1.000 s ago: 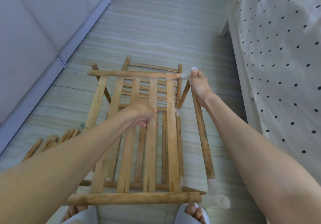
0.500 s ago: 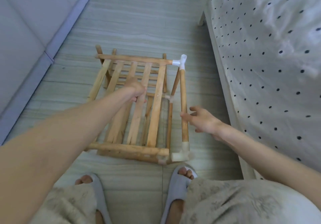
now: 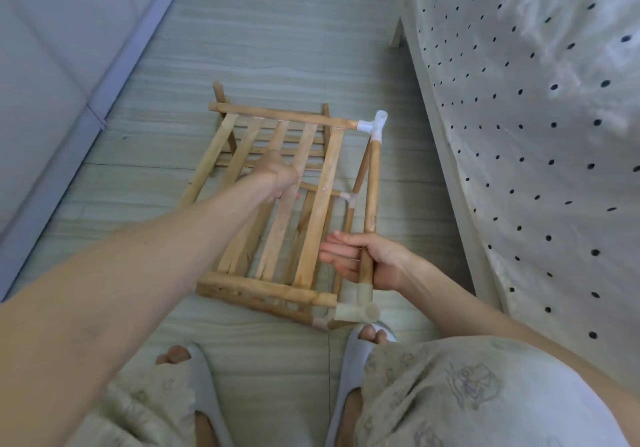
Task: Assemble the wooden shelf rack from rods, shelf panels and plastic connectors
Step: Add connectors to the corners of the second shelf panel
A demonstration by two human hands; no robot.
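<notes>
The partly built wooden rack stands on the floor in front of my feet, its slatted shelf panel on top. My left hand grips a middle slat of that panel from above. My right hand holds the lower part of the right side rod, thumb over it and fingers spread under it. That rod runs between a white plastic connector at the far corner and another connector at the near corner. A lower shelf shows through the slats.
A bed with a dotted white cover borders the right side, its frame close to the rack. A pale cabinet lines the left. My slippered feet stand just behind the rack's near edge. Striped floor tiles stretch beyond.
My right hand left the far connector, slid down the side rod and now holds it near the lower end. The view pulled back and up; my left hand kept its grip.
</notes>
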